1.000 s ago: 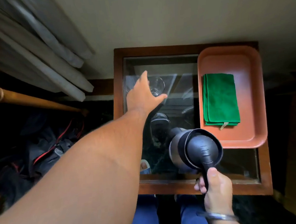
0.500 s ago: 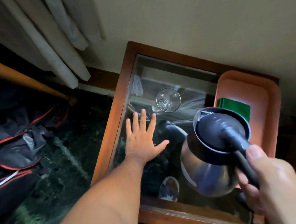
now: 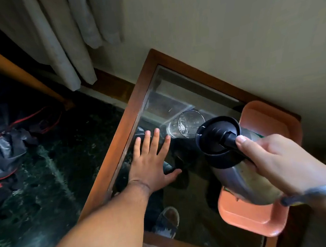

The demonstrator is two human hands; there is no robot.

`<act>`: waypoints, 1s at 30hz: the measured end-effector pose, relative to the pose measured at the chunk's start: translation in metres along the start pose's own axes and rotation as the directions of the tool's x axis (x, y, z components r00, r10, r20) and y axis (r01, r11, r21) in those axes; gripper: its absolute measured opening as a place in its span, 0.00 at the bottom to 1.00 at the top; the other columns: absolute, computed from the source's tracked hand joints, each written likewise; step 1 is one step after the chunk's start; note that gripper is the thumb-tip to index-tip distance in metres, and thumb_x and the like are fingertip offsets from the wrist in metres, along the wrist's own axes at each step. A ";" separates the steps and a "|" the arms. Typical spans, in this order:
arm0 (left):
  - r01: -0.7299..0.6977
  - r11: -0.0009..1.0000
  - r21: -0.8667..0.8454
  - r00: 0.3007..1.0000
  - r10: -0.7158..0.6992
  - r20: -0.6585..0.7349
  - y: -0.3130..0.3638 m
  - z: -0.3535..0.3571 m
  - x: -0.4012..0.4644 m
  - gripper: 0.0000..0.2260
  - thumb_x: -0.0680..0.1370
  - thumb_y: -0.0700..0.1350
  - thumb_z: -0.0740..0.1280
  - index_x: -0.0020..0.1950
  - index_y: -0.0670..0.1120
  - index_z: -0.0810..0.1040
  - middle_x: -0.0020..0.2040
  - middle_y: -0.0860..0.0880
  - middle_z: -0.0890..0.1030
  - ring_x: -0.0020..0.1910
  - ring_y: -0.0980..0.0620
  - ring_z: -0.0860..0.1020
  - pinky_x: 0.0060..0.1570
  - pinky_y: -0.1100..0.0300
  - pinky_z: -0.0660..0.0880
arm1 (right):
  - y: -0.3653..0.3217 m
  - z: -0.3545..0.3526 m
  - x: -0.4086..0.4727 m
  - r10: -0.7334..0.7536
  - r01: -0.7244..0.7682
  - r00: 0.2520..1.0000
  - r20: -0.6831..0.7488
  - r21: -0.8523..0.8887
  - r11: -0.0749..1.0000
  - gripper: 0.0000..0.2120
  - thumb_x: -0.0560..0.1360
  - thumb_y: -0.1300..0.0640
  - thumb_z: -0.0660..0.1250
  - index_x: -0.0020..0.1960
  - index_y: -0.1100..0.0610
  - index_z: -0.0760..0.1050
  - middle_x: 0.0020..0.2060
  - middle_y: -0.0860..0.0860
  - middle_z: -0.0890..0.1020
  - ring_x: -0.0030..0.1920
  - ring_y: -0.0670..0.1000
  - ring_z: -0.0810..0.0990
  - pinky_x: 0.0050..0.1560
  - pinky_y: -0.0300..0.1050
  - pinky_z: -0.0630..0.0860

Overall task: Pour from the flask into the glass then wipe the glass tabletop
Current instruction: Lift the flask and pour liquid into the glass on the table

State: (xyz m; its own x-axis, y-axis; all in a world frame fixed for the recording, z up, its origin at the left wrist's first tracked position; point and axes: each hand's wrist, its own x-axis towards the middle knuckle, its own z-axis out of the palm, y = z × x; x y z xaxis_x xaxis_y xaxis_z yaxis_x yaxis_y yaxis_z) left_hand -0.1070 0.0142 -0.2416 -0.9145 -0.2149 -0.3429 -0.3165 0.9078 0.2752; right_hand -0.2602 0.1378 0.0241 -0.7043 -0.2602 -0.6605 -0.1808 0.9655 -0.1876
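A clear drinking glass [image 3: 188, 124] stands on the glass tabletop [image 3: 162, 103] of a wood-framed table. My right hand [image 3: 269, 157] grips the black handle of a steel flask [image 3: 225, 155] with a black lid, tilted so its spout sits just right of the glass rim. No liquid stream shows. My left hand [image 3: 152, 164] lies flat on the tabletop with fingers spread, its fingertips just left of the glass. A sliver of green cloth [image 3: 260, 135] peeks out behind the flask.
An orange tray [image 3: 247, 218] sits on the table's right side, partly hidden by the flask and my arm. The wall runs close behind the table. Curtains [image 3: 66, 43] hang at the back left. A dark bag with red trim [image 3: 3, 150] lies on the floor to the left.
My left hand let go of the glass and settled flat on the tabletop. My right hand lifted the flask, carried it toward the glass and tilted it. The view swung left.
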 end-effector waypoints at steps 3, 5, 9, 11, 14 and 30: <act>-0.001 1.000 0.007 1.000 0.001 0.009 -0.001 -0.001 -0.001 0.50 0.71 0.78 0.51 0.82 0.50 0.38 0.82 0.39 0.38 0.80 0.37 0.39 0.76 0.36 0.37 | -0.005 -0.006 0.009 -0.026 0.026 1.000 0.001 -0.068 0.997 0.32 0.76 0.39 0.55 0.23 0.60 0.69 0.20 0.53 0.70 0.21 0.52 0.69 0.24 0.46 0.66; -0.006 1.000 0.016 1.000 0.006 0.012 0.000 -0.003 -0.001 0.49 0.72 0.78 0.49 0.81 0.50 0.34 0.80 0.39 0.34 0.79 0.37 0.36 0.76 0.36 0.36 | -0.008 -0.008 0.015 -0.058 0.060 0.998 0.016 -0.127 0.990 0.32 0.74 0.36 0.53 0.23 0.60 0.68 0.21 0.53 0.71 0.24 0.53 0.69 0.28 0.47 0.66; -0.006 1.000 0.019 1.000 0.006 0.019 -0.001 -0.003 -0.001 0.49 0.72 0.78 0.47 0.81 0.50 0.34 0.80 0.39 0.33 0.79 0.36 0.36 0.76 0.36 0.35 | -0.014 -0.011 0.024 -0.093 0.099 0.995 0.037 -0.214 0.972 0.33 0.72 0.34 0.50 0.25 0.60 0.71 0.22 0.55 0.72 0.25 0.54 0.70 0.30 0.50 0.66; -0.006 1.000 0.019 1.000 0.005 0.020 -0.001 -0.003 -0.001 0.49 0.72 0.78 0.47 0.81 0.50 0.34 0.80 0.39 0.33 0.79 0.36 0.35 0.76 0.36 0.35 | -0.016 -0.012 0.027 -0.094 0.096 0.995 0.022 -0.248 0.964 0.33 0.73 0.34 0.51 0.26 0.60 0.72 0.23 0.55 0.75 0.26 0.55 0.73 0.30 0.51 0.70; -0.008 1.000 0.022 1.000 0.007 0.025 0.000 -0.001 0.000 0.49 0.72 0.78 0.47 0.80 0.50 0.32 0.79 0.39 0.30 0.78 0.37 0.33 0.75 0.36 0.35 | -0.017 -0.014 0.030 -0.099 0.096 0.995 0.003 -0.297 0.950 0.33 0.73 0.35 0.52 0.27 0.61 0.72 0.24 0.57 0.77 0.27 0.57 0.75 0.33 0.54 0.75; -0.005 1.000 0.005 1.000 0.004 0.020 0.001 0.001 0.001 0.50 0.71 0.78 0.49 0.81 0.50 0.35 0.80 0.40 0.31 0.79 0.37 0.34 0.76 0.35 0.37 | -0.034 -0.021 0.038 -0.091 0.097 0.995 0.032 -0.408 0.908 0.31 0.75 0.36 0.53 0.30 0.61 0.73 0.26 0.57 0.76 0.31 0.58 0.76 0.34 0.48 0.73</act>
State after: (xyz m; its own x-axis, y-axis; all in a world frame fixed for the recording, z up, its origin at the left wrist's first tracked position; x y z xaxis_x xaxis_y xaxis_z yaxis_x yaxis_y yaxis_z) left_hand -0.1079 0.0152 -0.2423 -0.9106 -0.2036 -0.3595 -0.3110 0.9107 0.2719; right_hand -0.2946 0.0956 0.0205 -0.6625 -0.3477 -0.6634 -0.5121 0.8566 0.0624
